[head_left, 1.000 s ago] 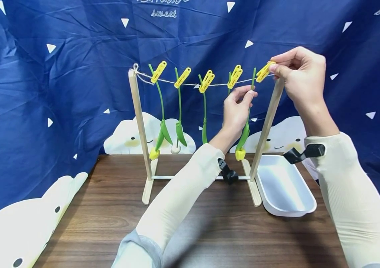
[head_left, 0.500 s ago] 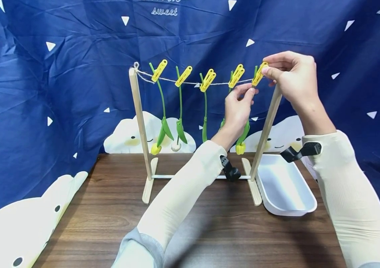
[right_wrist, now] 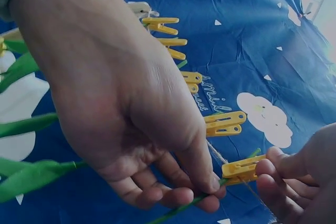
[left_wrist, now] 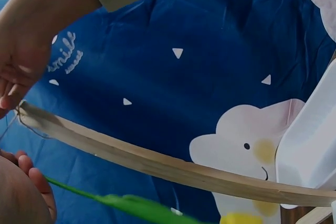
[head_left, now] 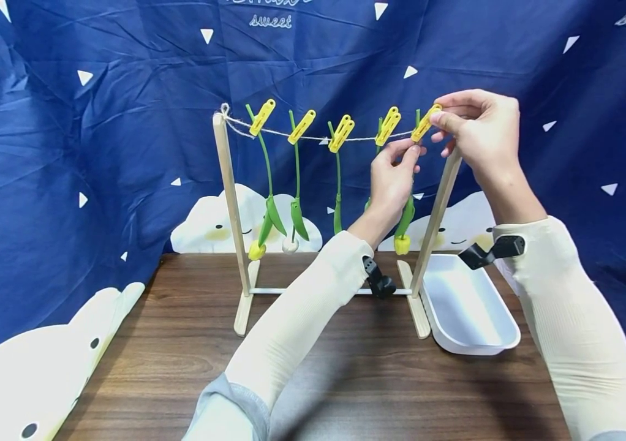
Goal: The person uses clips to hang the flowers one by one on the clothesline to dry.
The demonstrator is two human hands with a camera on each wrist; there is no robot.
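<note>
My left hand (head_left: 392, 184) pinches the green stem of an artificial yellow tulip (head_left: 402, 245) just below the string (head_left: 318, 139). The tulip hangs head down, its stem tip poking up past the string. With thumb and fingers, my right hand (head_left: 484, 128) pinches the yellow clothespin (head_left: 426, 122) at the right end of the string. In the right wrist view, this clothespin (right_wrist: 242, 170) sits across string and stem, close to the left fingertips. In the left wrist view, the tulip's leaf (left_wrist: 131, 206) is blurred and the clothespin is hidden.
Several more yellow clothespins (head_left: 301, 127) along the string hold tulips upside down, including one with a white head (head_left: 290, 245). The string spans two wooden posts (head_left: 230, 202). A white plastic tray (head_left: 473, 349) stands right of the frame on the brown wooden table (head_left: 192, 367).
My right hand has moved left and slightly down, bringing the clothespin from beside the tulip stem onto the stem and string. My left hand has stayed nearly in place on the stem.
</note>
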